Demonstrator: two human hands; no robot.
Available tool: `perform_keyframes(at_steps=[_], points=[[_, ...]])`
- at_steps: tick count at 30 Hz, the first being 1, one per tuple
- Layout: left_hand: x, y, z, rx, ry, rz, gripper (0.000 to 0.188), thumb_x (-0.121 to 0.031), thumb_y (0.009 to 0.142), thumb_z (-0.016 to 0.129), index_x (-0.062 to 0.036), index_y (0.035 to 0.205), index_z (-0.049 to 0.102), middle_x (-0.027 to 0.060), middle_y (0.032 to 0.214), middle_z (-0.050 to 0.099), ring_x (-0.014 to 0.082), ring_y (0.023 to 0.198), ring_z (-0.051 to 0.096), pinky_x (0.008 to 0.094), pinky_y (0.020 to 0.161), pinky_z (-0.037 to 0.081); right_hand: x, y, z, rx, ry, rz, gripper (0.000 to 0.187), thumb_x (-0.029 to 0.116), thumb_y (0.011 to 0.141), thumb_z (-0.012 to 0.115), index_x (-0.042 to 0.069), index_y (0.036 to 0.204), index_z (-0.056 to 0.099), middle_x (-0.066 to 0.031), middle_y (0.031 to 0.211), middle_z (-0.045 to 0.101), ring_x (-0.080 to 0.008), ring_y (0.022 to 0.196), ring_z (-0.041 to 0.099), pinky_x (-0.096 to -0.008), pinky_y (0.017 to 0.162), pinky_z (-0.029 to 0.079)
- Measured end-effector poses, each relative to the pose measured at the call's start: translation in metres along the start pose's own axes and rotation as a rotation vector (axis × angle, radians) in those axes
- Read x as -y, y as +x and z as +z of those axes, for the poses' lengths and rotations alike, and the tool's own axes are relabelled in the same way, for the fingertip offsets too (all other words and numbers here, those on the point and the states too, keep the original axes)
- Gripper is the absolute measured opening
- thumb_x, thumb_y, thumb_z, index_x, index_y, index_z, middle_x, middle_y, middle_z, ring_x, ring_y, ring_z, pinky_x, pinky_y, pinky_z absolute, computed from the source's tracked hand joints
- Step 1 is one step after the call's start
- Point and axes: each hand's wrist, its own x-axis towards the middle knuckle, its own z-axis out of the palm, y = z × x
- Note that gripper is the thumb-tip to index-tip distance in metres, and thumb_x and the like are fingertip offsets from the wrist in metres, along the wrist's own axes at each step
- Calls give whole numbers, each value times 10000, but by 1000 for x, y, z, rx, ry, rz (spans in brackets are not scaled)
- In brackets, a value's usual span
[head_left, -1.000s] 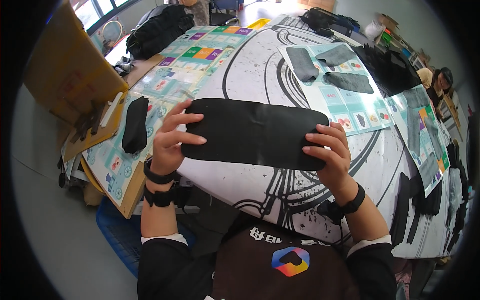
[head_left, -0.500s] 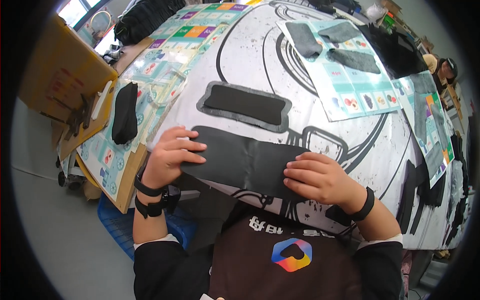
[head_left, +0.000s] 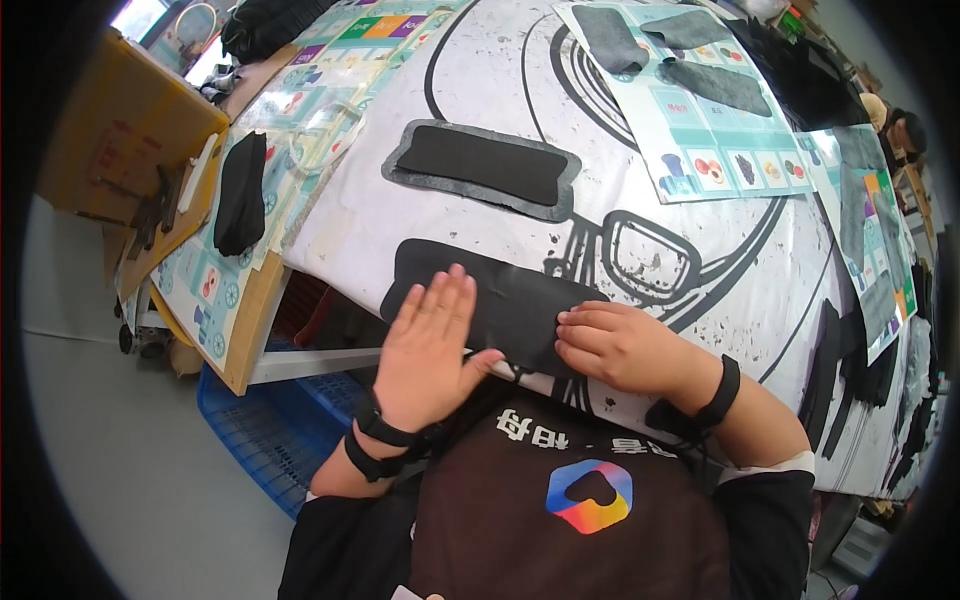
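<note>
One blk panel (head_left: pixel 508 308): L hand (head_left: pixel 424 358) open flat atop, R hand (head_left: pixel 628 348) gripping R end.

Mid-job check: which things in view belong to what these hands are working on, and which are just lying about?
Apparently in use:
- black panel, under the left hand, fingers of the right hand at its other end
- probably the grey-edged black piece beyond it

Likely just lying about:
- cardboard box, left
- blue basket, lower left
</note>
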Motion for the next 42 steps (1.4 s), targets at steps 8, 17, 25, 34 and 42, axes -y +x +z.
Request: perform_keyframes(at_steps=[8, 17, 25, 34, 42], points=[[-26, 29, 10, 46, -83, 96, 779, -476, 870, 514, 64, 1387, 295, 239, 1444, 310, 340, 1359, 288, 454, 1112, 204, -4, -3, 7, -76, 57, 4, 111, 114, 722, 561, 38, 800, 543, -86, 886, 582, -248, 921, 604, -328, 854, 490], [-46, 16, 12, 50, -155, 100, 838, -456, 808, 583, 47, 1405, 279, 237, 1457, 292, 320, 1371, 276, 456, 1122, 178, -3, -2, 6, -114, 86, 13, 91, 108, 720, 556, 43, 781, 536, -81, 850, 569, -239, 911, 606, -323, 849, 493], [-53, -5, 12, 102, -127, 129, 830, -581, 868, 433, 51, 1391, 310, 216, 1457, 309, 299, 1372, 280, 442, 1120, 183, -2, -3, 7, -135, 56, 15, 87, 101, 719, 556, 46, 783, 537, -76, 858, 575, -230, 911, 610, -317, 852, 493], [52, -31, -10, -109, -48, -146, 908, -669, 882, 300, 45, 1435, 198, 233, 1461, 289, 374, 1374, 240, 456, 1122, 145, 0, 3, -24, -223, 117, 168, 206, 58, 718, 582, 36, 922, 581, -94, 879, 604, -245, 821, 625, -333, 730, 518], [119, 62, -35, -348, -1612, -68, 582, -248, 884, 633, -1, 1343, 374, 93, 1129, 596, 162, 972, 605, 294, 781, 497, -55, 54, -51, -816, 1171, 794, 241, 99, 847, 660, -41, 1022, 574, -75, 882, 648, -118, 775, 613, -238, 678, 502]])
